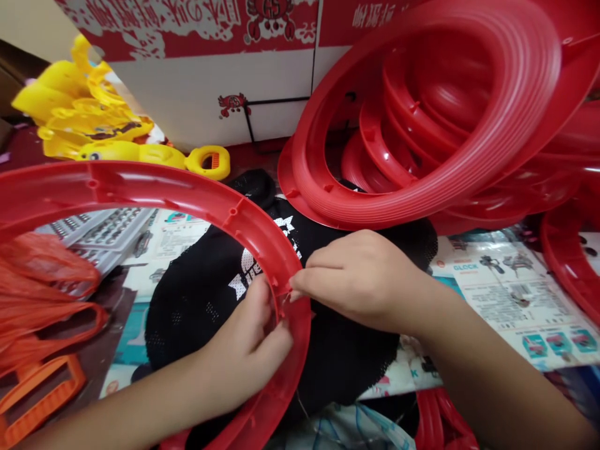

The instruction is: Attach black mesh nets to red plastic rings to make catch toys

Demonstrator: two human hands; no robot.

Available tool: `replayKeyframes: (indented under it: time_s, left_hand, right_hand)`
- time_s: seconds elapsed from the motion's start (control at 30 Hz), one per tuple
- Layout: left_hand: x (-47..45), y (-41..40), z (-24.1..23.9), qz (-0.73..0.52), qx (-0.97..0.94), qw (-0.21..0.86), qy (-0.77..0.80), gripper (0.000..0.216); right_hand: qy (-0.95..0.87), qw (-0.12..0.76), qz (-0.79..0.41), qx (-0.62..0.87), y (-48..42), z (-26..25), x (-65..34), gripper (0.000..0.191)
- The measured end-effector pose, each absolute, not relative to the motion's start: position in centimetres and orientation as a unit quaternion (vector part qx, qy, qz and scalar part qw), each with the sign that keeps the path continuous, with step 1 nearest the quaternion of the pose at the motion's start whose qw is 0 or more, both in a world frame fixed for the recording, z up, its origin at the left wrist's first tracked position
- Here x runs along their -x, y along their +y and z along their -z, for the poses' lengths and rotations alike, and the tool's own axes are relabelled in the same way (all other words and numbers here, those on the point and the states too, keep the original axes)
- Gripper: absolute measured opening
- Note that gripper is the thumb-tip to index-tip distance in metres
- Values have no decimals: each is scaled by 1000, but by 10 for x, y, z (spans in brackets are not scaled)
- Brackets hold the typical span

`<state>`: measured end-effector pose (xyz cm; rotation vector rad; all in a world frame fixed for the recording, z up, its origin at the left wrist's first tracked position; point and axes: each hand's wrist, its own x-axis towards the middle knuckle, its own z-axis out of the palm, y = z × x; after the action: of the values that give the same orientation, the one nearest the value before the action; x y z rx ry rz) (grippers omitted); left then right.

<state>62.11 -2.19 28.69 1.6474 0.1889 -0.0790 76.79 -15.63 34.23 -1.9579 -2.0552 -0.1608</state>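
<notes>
A large red plastic ring (162, 185) with a hollow, ribbed channel fills the left and middle of the view, tilted above a black mesh cloth (187, 300) with white print. My left hand (244, 353) grips the ring's inner edge, thumb on the channel side. Pinched at the channel is my right hand (360, 281), its fingertips closed on something small and thin that I cannot make out. Part of the ring's lower side is hidden behind my left hand.
More red rings and round red parts (525, 106) pile up at the right. Yellow plastic figures (107, 119) lie at the back left, near a printed carton (187, 94). Left are trays of small metal pieces (110, 228) and an orange plastic bag (42, 269). Printed card (506, 287) covers the table.
</notes>
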Motion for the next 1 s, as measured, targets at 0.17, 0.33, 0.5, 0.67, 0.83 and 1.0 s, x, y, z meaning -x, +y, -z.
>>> replayKeyframes:
  time_s: [0.17, 0.33, 0.5, 0.67, 0.83, 1.0]
  left_hand:
    - [-616, -19, -288, 48, -767, 637, 56, 29]
    - [-613, -17, -289, 75, -773, 630, 21, 43]
    - [-616, -17, -289, 75, -774, 628, 3, 49]
    - [-617, -16, -286, 72, -772, 632, 3, 43]
    - [-615, -17, -290, 85, -786, 613, -10, 42]
    - [-611, -15, -291, 130, -771, 623, 0, 36]
  right_hand:
    - [-709, 166, 31, 685, -155, -348, -766, 20]
    - [-719, 212, 38, 661, -152, -344, -761, 19]
    - [-719, 249, 14, 649, -152, -341, -761, 19]
    - [-711, 270, -17, 649, -153, -342, -762, 21]
    - [-692, 279, -34, 665, -152, -345, -763, 20]
    - [-697, 268, -37, 664, -152, -346, -763, 18]
